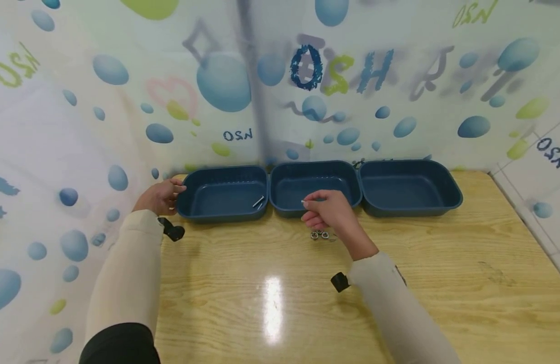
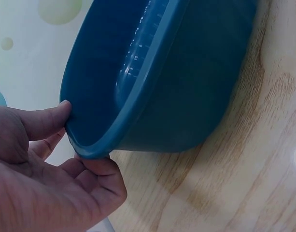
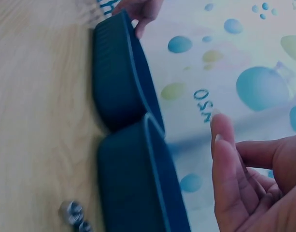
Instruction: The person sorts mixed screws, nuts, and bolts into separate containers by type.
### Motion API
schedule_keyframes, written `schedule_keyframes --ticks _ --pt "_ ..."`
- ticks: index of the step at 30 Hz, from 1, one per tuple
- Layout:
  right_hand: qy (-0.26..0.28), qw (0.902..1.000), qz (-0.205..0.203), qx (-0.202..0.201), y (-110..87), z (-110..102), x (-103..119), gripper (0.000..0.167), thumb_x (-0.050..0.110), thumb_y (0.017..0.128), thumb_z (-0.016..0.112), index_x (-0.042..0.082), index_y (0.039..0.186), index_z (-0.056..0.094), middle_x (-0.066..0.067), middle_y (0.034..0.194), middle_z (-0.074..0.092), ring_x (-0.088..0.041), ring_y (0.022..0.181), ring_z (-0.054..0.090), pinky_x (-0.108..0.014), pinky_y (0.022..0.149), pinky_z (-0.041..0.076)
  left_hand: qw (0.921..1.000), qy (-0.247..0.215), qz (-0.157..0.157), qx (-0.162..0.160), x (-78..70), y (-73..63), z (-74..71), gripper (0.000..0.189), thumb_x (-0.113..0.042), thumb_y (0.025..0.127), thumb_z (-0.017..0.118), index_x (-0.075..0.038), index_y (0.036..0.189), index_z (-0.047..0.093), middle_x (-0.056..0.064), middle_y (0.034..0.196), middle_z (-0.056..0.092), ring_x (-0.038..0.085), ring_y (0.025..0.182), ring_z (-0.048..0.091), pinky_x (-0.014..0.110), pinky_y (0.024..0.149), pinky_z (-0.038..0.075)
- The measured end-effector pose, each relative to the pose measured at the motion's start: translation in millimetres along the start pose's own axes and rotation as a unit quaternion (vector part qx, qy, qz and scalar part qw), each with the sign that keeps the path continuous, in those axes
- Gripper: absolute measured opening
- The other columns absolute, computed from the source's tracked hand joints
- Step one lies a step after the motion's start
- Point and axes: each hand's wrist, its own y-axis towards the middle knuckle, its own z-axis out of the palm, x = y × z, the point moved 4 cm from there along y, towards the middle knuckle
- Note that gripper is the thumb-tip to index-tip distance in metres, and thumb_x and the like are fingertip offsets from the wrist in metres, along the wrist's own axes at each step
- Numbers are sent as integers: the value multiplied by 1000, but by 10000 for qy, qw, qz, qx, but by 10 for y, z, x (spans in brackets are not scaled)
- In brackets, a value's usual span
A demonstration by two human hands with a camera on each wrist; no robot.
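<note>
Steadying the left bin (image 1: pixel 225 219), apparently: left hand (image 1: pixel 161 196) at its 9 o'clock, thumb on the inner rim, fingers curled beneath. Bolts (image 1: pixel 259 201) lie inside at about 4 o'clock. Middle bin (image 1: pixel 286 212): right hand (image 1: pixel 332 210) above its front edge, thumb and fingertips pinching a small metal piece (image 1: pixel 303 201); kind too small to tell. Nuts (image 1: pixel 325 235) sit on the counter (image 1: pixel 225 273), 6 o'clock from that hand. Right bin (image 1: pixel 412 211) untouched. Step in hand, judged: bringing the piece to a bin. Next move calls for keeping the pinch clear of the rim, then parting the fingers.
</note>
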Motion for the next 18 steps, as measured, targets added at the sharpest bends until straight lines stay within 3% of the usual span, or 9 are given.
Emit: schedule_keyframes --ticks 5,18 --pt "66 9998 -144 144 24 122 198 20 24 95 64 10 110 66 -13 79 72 -23 62 71 -32 57 57 10000 -11 9 -56 -1 4 -1 6 -20 105 43 -22 110 43 3 103 35 19 90 36 31 74 35" --pt "199 9973 -433 562 210 493 522 20 22 95 64 12 113 66 -12 80 73 -17 60 70 -34 60 59 9998 -185 -58 -77 -2 29 -5 6 -19 105 43 -23 109 43 2 104 38 19 92 39 30 74 37"
